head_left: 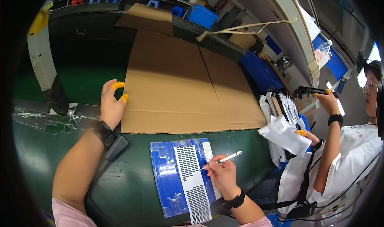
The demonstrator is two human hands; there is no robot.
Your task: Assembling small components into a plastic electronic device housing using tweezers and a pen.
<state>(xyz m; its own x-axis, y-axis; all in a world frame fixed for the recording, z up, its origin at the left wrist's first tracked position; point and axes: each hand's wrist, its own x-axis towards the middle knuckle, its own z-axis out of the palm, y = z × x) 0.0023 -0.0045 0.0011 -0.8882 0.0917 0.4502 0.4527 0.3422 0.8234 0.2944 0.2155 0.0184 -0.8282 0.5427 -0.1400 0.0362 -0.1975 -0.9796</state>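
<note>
My right hand (223,176) pinches a slim white pen-like tool (229,156). Its thin tip meets a white strip (187,164) bearing rows of small dark rectangular stickers. This strip lies over a blue plastic board (165,173), with a narrow pale strip (208,152) along the board's right side. At the left edge of a large brown cardboard sheet (172,95), my left hand (113,103) has its thumb and forefinger spread, both in yellow finger covers. The fingertips are at the cardboard's edge; whether they press on it I cannot make out.
A person (344,147) on the right holds a dark object (316,92) and touches white packets (286,135) stacked in a bin. A post (42,59) stands at left on the green table (36,147). A pale cord (248,28) hangs above the cardboard.
</note>
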